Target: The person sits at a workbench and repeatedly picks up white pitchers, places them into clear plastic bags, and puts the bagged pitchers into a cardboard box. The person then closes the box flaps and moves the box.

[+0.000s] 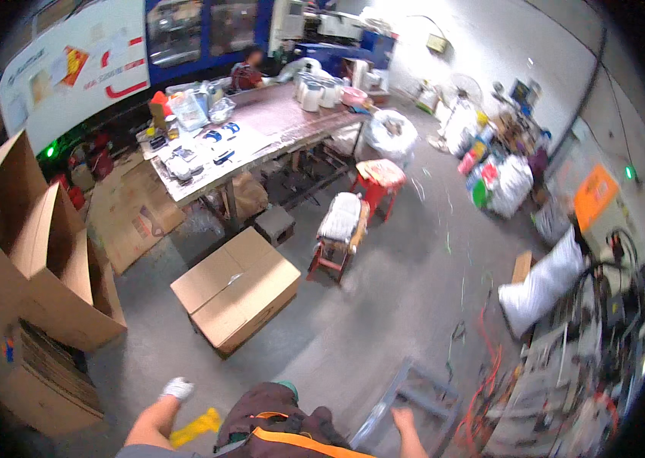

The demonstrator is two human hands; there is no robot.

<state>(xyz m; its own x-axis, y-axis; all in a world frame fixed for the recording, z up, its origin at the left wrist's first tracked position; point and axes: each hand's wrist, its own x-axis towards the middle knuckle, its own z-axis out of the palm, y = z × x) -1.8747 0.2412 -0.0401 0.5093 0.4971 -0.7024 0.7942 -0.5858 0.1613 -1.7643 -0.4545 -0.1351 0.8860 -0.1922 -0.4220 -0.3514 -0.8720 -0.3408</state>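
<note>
My left hand [178, 389], in a white glove, hangs low at the left of my body, above the floor beside a yellow object [199, 428]. Bare, my right hand [402, 419] is over a grey metal frame [434, 401] on the floor; whether it touches the frame, and how its fingers are set, cannot be told. Ahead of me a cardboard box [242, 286] stands on the floor with its top flaps folded down. Neither hand touches the box.
Large open cartons [65, 297] stand at the left. A long worktable [276, 131] bears containers and small parts; a person [247, 74] is behind it. Two stools [338, 260] [376, 197] stand before the table. A white sack [542, 286], orange cable [488, 372] and clutter lie right.
</note>
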